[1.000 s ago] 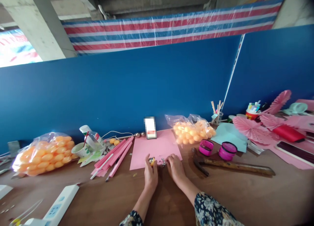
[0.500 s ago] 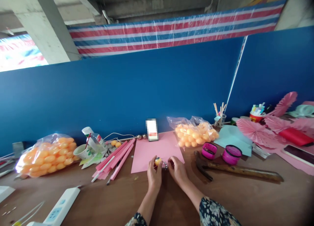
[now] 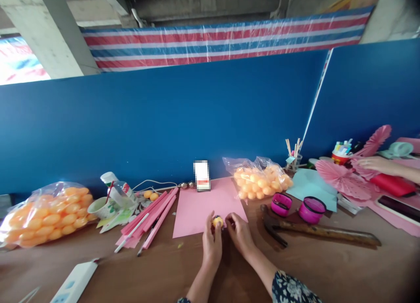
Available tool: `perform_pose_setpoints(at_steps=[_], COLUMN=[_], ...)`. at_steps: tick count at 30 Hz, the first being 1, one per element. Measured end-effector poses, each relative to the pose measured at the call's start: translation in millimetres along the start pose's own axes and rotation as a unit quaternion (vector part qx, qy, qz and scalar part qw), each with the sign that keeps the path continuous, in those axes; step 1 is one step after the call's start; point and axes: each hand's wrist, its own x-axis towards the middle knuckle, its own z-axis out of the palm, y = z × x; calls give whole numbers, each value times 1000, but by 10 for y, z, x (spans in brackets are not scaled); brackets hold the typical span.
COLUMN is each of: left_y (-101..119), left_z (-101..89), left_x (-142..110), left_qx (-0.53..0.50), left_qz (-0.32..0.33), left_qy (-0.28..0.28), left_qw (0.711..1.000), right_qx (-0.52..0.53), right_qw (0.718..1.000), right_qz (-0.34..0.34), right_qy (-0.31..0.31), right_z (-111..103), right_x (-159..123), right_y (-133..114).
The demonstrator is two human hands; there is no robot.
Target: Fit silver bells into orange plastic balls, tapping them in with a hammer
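My left hand (image 3: 212,241) is closed around a small yellow ball (image 3: 217,221) with dark markings, held up between thumb and fingers. Close on its right, my right hand (image 3: 241,234) has its fingertips pinched together; whatever they hold is too small to make out. Both hands are over the near edge of a pink paper sheet (image 3: 206,206) on the brown table (image 3: 157,279).
Bags of orange balls (image 3: 62,215) lie left and behind right. Folded pink paper strips (image 3: 154,220) are left of the sheet. A hammer (image 3: 328,231) and two magenta cases (image 3: 311,209) lie right. Another person's hand (image 3: 377,164) touches pink paper fans at far right.
Both hands have shifted slightly right and down in view, and the ball is turned. A shiny bit between them no longer shows. Another person's hand has come in at far right.
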Motion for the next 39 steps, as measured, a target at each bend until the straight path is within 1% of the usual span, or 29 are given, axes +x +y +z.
perform_pose_setpoints(at_steps=[2,5,10,15,17,19,21,25,30,34,36,39], left_y=[8,-6,-16,55,56,27,-16,-65,-70,-102,-116,-115], left_z=[20,50,71,13,-23,-51,-64,-63,-68,-64,-55,-39], left_x=[-10,-13,24,167,204,205,177,107,87,94,94,93], left_qx=[4,9,-21,-33,-30,-35,-51,-114,-136,-151,-164,-179], left_qz=[2,-11,-5,15,17,14,9,-13,-35,-32,-43,-64], left_qy=[-8,-22,-19,-34,-32,-32,-33,-30,-36,-63,-73,-80], left_qw=[1000,1000,1000,999,999,999,998,993,989,986,983,978], right_qx=[16,21,19,-3,-3,20,76,226,294,341,363,406], right_qw=[1000,1000,1000,1000,1000,999,997,969,946,930,920,898], right_qz=[13,14,7,-7,-14,-9,17,93,124,138,147,167], right_qy=[-6,-4,-1,19,23,28,27,37,54,28,5,-25], right_z=[1,-4,-19,-5,8,23,37,39,-1,9,26,43], right_x=[2,7,20,27,22,18,23,66,97,60,39,24], right_y=[-17,-33,-38,0,8,8,15,82,124,31,-11,-33])
